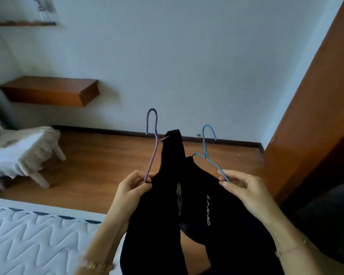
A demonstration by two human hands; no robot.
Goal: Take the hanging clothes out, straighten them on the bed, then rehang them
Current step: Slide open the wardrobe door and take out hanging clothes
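Black garments [216, 205] on purple hanger [152, 147] in left hand's [133, 185] pinch, blue hanger [211, 153] in right hand's [244, 185]

A white quilted mattress [34, 235] with a zigzag stitch fills the lower left of the frame, its top bare. The wooden floor [107, 167] across the middle carries what looks like a low seat under a white cloth [22, 151] at the left edge.
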